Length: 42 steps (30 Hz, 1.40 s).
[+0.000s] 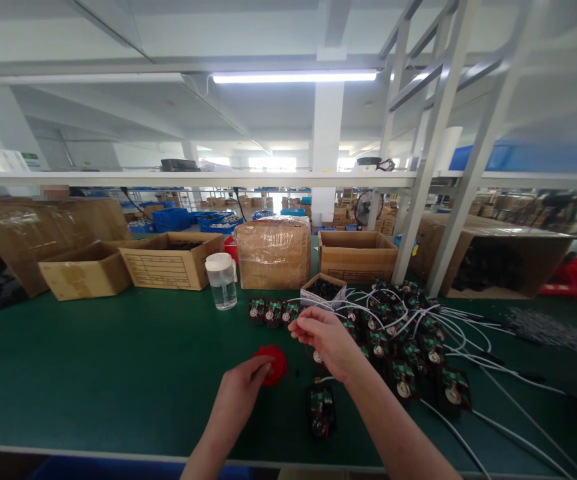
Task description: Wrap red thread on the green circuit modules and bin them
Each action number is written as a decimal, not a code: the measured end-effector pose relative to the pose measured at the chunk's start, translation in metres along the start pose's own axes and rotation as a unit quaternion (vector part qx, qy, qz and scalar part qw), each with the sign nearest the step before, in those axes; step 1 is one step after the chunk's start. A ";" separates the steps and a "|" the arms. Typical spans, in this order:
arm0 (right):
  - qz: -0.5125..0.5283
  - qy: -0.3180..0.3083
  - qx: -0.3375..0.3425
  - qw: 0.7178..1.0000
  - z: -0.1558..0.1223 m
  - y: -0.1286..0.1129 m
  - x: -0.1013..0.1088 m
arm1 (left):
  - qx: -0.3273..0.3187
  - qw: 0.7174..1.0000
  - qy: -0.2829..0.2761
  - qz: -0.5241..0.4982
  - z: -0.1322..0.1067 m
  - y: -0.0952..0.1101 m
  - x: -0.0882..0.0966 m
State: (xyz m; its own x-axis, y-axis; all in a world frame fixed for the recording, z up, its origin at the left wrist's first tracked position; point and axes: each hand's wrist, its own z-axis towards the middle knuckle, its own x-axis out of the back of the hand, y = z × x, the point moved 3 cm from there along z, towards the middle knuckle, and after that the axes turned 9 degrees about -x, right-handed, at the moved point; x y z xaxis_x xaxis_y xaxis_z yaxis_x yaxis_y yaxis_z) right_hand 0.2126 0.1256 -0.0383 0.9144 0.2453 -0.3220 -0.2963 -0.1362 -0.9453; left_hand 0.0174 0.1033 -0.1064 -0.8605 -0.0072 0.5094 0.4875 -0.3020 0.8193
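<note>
My left hand (242,388) is at a round red bundle (274,365) on the green table, its thumb and fingers closed together on the near left edge. Whether the bundle is thin wire or another strand material is too blurred to tell. Higher and to the right, my right hand (326,339) is raised with thumb and forefinger pinched; what lies between them is too small to make out. Below it a black housing with a green circuit board (321,407) lies on the table, a white cable at its top. Three similar housings (273,311) stand in a row behind my hands.
Many more circuit-board housings (403,383) with tangled white cables (461,333) cover the right side. A water jug (222,283), a small box of black parts (323,290) and cardboard boxes (273,257) line the back. Grey small parts (548,328) lie far right. A metal frame (443,140) rises there.
</note>
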 end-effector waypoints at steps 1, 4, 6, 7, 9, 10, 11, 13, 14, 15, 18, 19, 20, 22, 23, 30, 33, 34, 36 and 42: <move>-0.004 0.006 0.002 1.000 -0.001 -0.001 0.002 | -0.003 1.000 0.003 0.013 -0.001 -0.002 0.002; -0.027 0.020 0.013 0.999 -0.008 -0.009 0.006 | -0.022 0.996 0.033 0.076 -0.004 -0.008 0.005; -0.049 0.023 0.019 0.998 -0.015 -0.016 0.008 | -0.035 0.987 0.087 0.128 -0.006 -0.004 0.006; -0.071 0.020 0.019 0.997 -0.019 -0.020 0.007 | -0.045 0.984 0.114 0.131 -0.008 0.002 0.006; -0.135 0.004 0.014 0.991 -0.029 -0.029 0.004 | -0.060 0.987 0.140 0.041 -0.010 0.019 0.002; -0.171 -0.010 0.013 0.985 -0.035 -0.032 0.001 | -0.058 0.987 0.137 -0.054 -0.011 0.029 -0.003; -0.202 -0.027 0.015 0.979 -0.041 -0.035 -0.002 | -0.039 0.976 0.121 -0.174 -0.012 0.040 -0.009; -0.235 -0.059 0.017 0.970 -0.051 -0.038 -0.010 | 0.040 0.895 0.068 -0.439 -0.015 0.061 -0.025; -0.240 -0.068 0.008 0.968 -0.055 -0.038 -0.013 | 0.067 0.840 0.026 -0.538 -0.018 0.072 -0.033; -0.246 -0.072 -0.007 0.967 -0.058 -0.036 -0.015 | 0.090 0.786 -0.008 -0.612 -0.020 0.081 -0.039; -0.314 -0.042 -0.022 0.948 -0.062 -0.027 -0.016 | 0.122 0.682 -0.072 -0.717 -0.030 0.095 -0.050; -0.354 -0.020 -0.002 0.935 -0.063 -0.024 -0.014 | 0.130 0.665 -0.080 -0.731 -0.034 0.095 -0.051; -0.396 0.004 0.026 0.918 -0.063 -0.022 -0.011 | 0.140 0.653 -0.086 -0.739 -0.037 0.093 -0.053; -0.455 0.046 0.074 0.886 -0.064 -0.018 -0.004 | 0.161 0.643 -0.090 -0.743 -0.043 0.086 -0.056; -0.467 0.060 0.084 0.878 -0.064 -0.016 0.000 | 0.165 0.646 -0.084 -0.741 -0.045 0.083 -0.057; -0.380 0.093 0.069 0.918 -0.067 -0.005 0.025 | 0.107 0.641 -0.092 -0.754 -0.049 0.074 -0.059; -0.360 0.118 0.082 0.922 -0.072 0.002 0.030 | 0.087 0.624 -0.071 -0.774 -0.048 0.076 -0.059; -0.361 0.126 0.087 0.920 -0.075 0.006 0.031 | 0.079 0.620 -0.063 -0.778 -0.049 0.076 -0.059; -0.370 0.135 0.100 0.914 -0.081 0.012 0.029 | 0.062 0.613 -0.053 -0.786 -0.049 0.074 -0.060; -0.403 0.155 0.150 0.889 -0.102 0.018 0.017 | -0.006 0.593 -0.050 -0.804 -0.049 0.063 -0.059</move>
State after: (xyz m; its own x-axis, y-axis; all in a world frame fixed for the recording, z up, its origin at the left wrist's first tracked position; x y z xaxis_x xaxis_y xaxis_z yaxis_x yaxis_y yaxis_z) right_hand 0.2508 0.0299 -0.0551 0.8815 -0.1357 0.4523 0.4722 0.2371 -0.8490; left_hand 0.0918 0.0377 -0.0980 -0.1984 0.3548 -0.9137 -0.9522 0.1510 0.2654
